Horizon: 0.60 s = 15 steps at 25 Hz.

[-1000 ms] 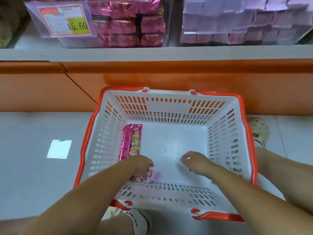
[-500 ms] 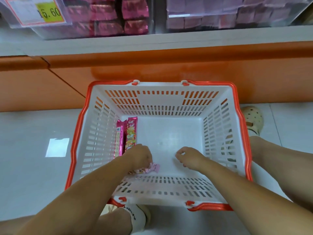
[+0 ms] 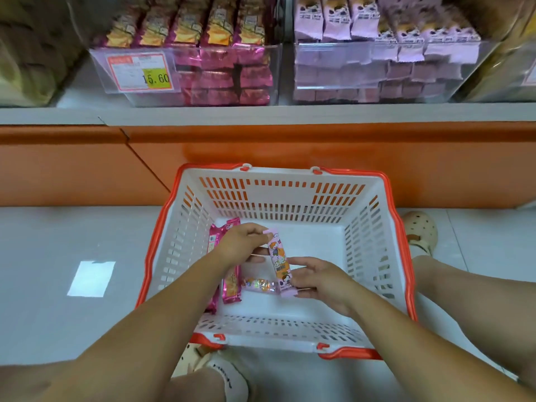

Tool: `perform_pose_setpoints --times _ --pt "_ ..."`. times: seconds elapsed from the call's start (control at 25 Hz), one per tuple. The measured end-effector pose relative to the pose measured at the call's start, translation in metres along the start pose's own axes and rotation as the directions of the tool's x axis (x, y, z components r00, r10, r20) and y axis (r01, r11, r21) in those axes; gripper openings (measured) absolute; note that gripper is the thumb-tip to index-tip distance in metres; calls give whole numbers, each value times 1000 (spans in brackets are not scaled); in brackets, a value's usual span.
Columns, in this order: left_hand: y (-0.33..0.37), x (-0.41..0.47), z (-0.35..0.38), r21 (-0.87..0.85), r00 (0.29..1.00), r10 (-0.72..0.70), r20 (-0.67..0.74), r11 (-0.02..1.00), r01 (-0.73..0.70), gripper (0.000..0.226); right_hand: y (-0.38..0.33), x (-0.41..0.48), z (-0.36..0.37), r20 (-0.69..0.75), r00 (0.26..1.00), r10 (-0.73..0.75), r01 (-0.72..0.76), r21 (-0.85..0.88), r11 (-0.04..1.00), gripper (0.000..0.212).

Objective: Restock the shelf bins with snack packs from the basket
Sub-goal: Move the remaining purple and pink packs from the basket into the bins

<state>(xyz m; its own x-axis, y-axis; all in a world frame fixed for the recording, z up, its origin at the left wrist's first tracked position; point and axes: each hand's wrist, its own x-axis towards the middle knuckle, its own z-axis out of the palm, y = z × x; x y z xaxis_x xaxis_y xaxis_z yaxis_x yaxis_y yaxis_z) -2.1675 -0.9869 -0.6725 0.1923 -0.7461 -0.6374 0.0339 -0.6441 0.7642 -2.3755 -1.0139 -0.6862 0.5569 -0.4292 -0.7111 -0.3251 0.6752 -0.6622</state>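
Observation:
A white basket with an orange rim (image 3: 301,195) stands on the floor below the shelf. Above its floor I hold a light purple snack pack (image 3: 280,264) with both hands. My left hand (image 3: 243,245) pinches its far end and my right hand (image 3: 316,278) grips its near end. Two magenta packs (image 3: 232,288) lie along the basket's left wall, partly hidden by my left forearm. A small shiny pack (image 3: 259,285) lies flat beside them. On the shelf stand a clear bin of magenta packs (image 3: 220,74) and a clear bin of light purple packs (image 3: 377,71).
An orange shelf base (image 3: 261,158) runs across behind the basket. A price tag reading 15.60 (image 3: 140,71) hangs on the left bin. My feet show at the basket's near edge (image 3: 220,372) and at its right (image 3: 420,230). Brown goods fill the shelf's far left.
My left hand has lifted the light purple pack off the basket floor, and my right hand has taken its other end. The view has tilted up and now shows the bins.

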Motion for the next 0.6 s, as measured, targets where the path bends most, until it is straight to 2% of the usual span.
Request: perform_pose_setpoints --times 0.12,0.44,0.6 --pt "5 -11 1 -48 1000 5 -13 999 -6 21 2 -15 1 -32 997 -73 75 60 995 32" --pt "34 -43 11 -73 997 66 -41 995 -68 20 -11 -48 8 -95 981 -169 175 54 983 31" --pt "83 -65 12 -70 981 179 -77 980 -184 21 -53 -71 14 -148 945 -293 288 -52 956 36"
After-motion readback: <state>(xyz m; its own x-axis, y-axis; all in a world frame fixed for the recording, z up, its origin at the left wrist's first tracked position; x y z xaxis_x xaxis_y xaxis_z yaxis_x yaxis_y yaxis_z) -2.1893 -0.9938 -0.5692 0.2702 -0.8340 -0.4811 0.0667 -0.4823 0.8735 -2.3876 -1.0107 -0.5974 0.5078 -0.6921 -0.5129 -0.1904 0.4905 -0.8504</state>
